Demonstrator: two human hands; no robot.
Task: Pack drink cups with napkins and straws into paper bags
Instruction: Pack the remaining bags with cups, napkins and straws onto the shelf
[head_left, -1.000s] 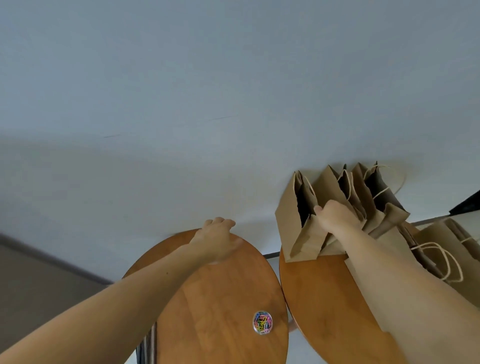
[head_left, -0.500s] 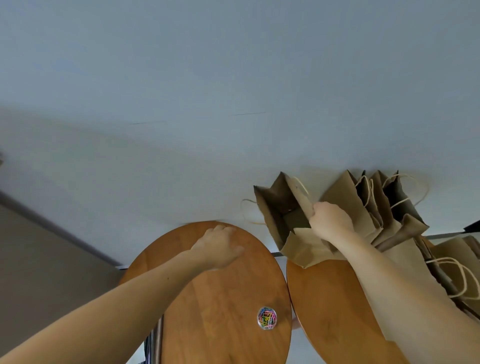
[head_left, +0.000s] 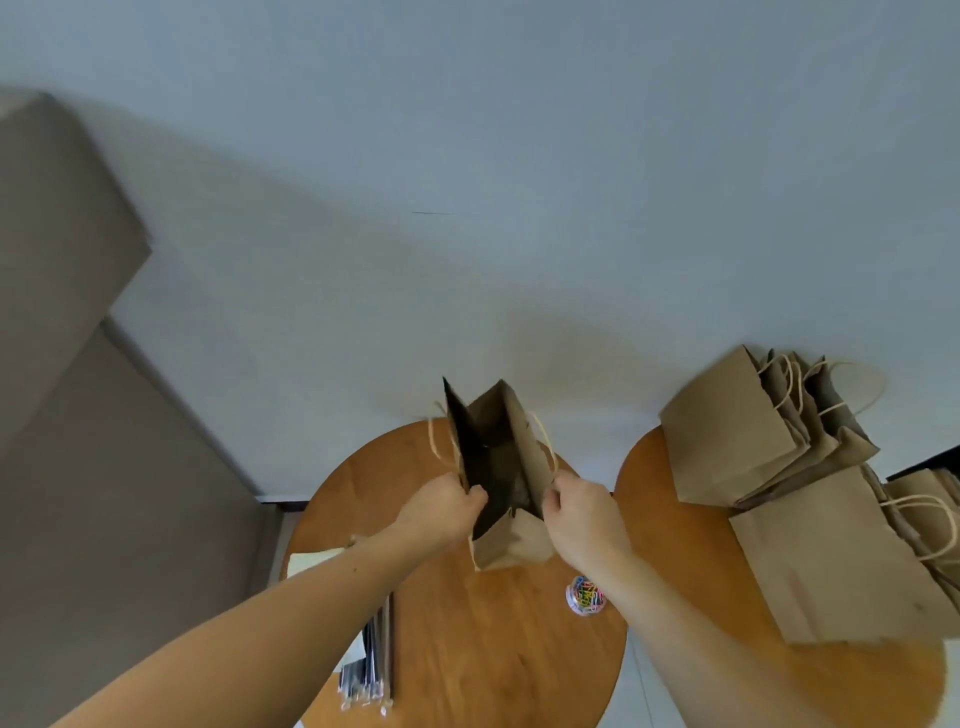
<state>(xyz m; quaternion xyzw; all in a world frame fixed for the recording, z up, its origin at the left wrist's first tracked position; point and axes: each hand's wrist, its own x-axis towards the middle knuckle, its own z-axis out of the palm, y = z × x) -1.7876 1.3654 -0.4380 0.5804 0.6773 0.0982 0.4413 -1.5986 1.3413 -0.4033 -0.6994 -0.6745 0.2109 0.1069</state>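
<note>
A brown paper bag (head_left: 511, 543) with twine handles stands upright on the left round wooden table (head_left: 467, 649), its mouth pulled wide. My left hand (head_left: 441, 512) pinches the bag's left rim and my right hand (head_left: 582, 512) pinches its right rim. The inside of the bag looks dark. A bundle of wrapped straws (head_left: 371, 660) lies at the table's left edge, beside a pale stack that may be napkins (head_left: 314, 564). No drink cup is in view.
Several more paper bags (head_left: 769, 447) stand and lean on the right round table (head_left: 691, 566) against the wall. A small clear tub of coloured paper clips (head_left: 585, 596) sits near the left table's right edge. A grey wall stands behind both tables.
My right hand carried one bag from the stack on the right table over to the left table. My left hand came off the table and took the bag's other rim; the mouth is now spread.
</note>
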